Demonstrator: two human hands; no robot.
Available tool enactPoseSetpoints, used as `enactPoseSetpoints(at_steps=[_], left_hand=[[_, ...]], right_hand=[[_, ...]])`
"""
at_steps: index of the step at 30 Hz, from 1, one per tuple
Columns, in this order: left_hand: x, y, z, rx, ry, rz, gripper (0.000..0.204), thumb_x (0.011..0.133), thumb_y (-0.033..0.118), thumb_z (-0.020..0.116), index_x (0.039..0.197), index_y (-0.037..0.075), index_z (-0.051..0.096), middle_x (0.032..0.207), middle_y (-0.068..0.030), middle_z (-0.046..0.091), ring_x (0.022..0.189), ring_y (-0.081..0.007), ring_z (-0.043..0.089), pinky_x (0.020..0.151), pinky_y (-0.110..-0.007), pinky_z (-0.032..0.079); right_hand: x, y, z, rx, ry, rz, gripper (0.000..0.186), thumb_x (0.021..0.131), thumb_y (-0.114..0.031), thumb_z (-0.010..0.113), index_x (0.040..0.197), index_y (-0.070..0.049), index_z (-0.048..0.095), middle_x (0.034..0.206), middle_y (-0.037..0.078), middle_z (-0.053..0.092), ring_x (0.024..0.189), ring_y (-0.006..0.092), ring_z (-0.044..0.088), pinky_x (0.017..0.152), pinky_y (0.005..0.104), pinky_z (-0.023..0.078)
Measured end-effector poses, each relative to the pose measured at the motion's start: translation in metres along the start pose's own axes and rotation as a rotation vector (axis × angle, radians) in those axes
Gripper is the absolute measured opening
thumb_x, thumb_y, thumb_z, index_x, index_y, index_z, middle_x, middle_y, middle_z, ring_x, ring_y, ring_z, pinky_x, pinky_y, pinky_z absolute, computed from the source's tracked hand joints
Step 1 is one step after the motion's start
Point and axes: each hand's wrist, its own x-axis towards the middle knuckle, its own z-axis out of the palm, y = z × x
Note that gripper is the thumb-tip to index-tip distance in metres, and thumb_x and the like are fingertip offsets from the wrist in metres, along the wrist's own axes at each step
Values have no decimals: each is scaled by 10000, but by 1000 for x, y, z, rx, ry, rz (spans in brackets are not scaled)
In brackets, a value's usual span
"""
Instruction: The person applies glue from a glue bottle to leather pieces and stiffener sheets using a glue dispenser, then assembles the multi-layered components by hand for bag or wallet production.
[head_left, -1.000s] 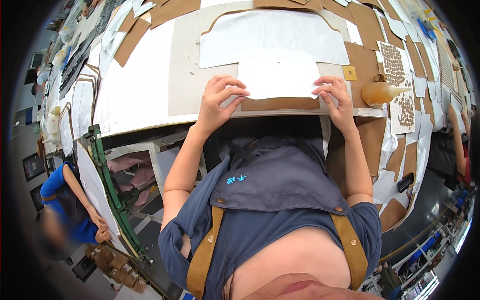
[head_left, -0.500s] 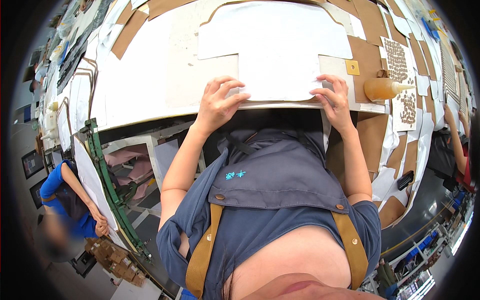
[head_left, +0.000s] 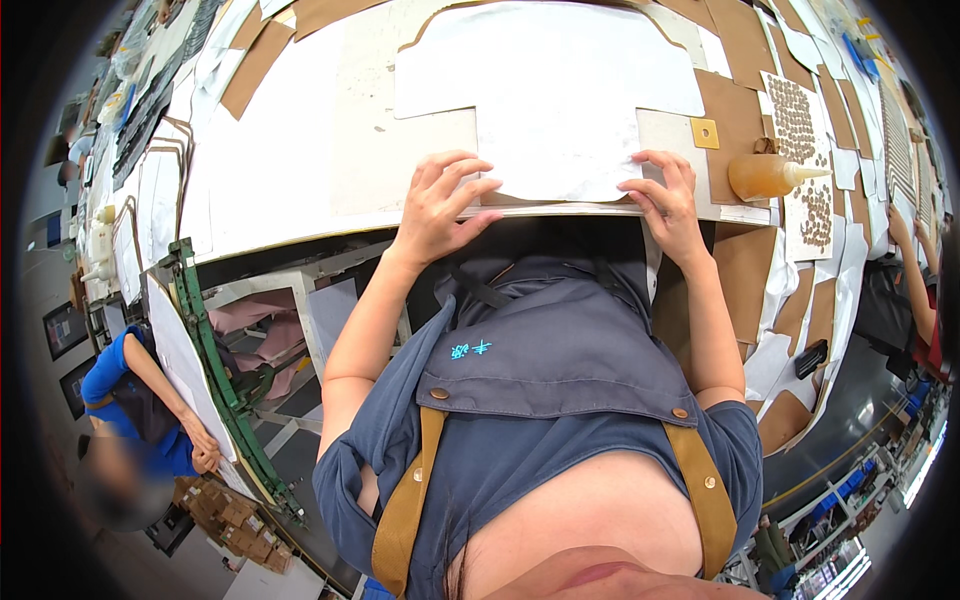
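A white T-shaped sheet [head_left: 557,90] with thin brown edging lies flat in front of me, its narrow part toward me at the table's near edge. My left hand [head_left: 440,200] is at the near left corner; its fingertips touch the sheet's margin, and the thumb stands apart over the table edge. On the near right corner, my right hand [head_left: 668,195] has index finger and thumb at the rim, the sheet's corner seemingly between them. Other fingers of that hand are bent along the right side. A strip of brown shows beneath the near left corner.
Right of the sheet lie a small yellow square plate [head_left: 705,133], an amber squeeze bottle [head_left: 760,178] on its side, and a white card with small brown discs [head_left: 797,120]. Brown pieces [head_left: 260,70] lie far left. A green metal frame [head_left: 205,350] stands left; a co-worker's arm [head_left: 165,390] is beyond.
My left thumb has come off the sheet's corner and moved toward me, away from the index finger. The near left corner now shows brown beneath. My right hand has hardly moved.
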Motion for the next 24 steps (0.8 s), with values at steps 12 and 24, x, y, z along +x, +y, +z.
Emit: enactPoseSetpoints(at_steps=[12, 24], left_hand=[[37, 58, 40, -35, -264, 3, 809, 861, 436, 707, 1477, 12, 399, 1534, -158, 406, 1447, -337, 346, 1185, -471, 287], [28, 64, 36, -43, -417, 76, 726, 903, 460, 645, 1449, 23, 448, 1524, -156, 426, 1430, -329, 370, 1161, -463, 319]], right_hand=[[-2, -1, 1, 10, -2, 5, 91, 865, -104, 700, 941, -134, 740, 1251, 70, 598, 1219, 305, 481, 1053, 418, 343], [-18, 8, -10, 68, 202, 56, 47, 864, -81, 685, 888, -42, 698, 1163, 100, 652, 1144, 314, 537, 997, 413, 408]])
